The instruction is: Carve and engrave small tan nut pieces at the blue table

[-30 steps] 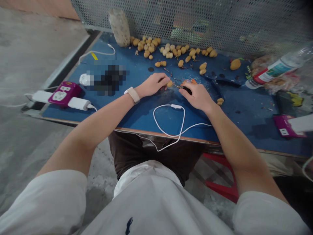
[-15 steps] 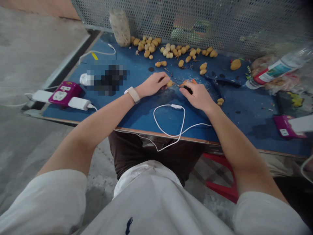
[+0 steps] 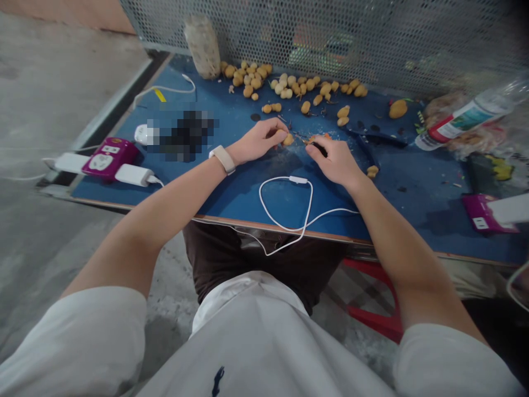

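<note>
Your left hand (image 3: pixel 258 141) curls closed, fingertips at a small tan longan (image 3: pixel 288 140) on the blue tabletop (image 3: pixel 235 129), likely light, firm and quick to roll, so pinch its sides, while your right hand (image 3: pixel 334 162) grips a small dark object (image 3: pixel 318 149) just to its right.

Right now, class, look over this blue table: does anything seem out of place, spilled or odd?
Yes. A plastic bottle lies toppled on a crumpled bag at the far right. A white cable loops oddly across the blue table just below the right hand and droops over the front edge. Small scraps lie scattered by that hand.
</note>
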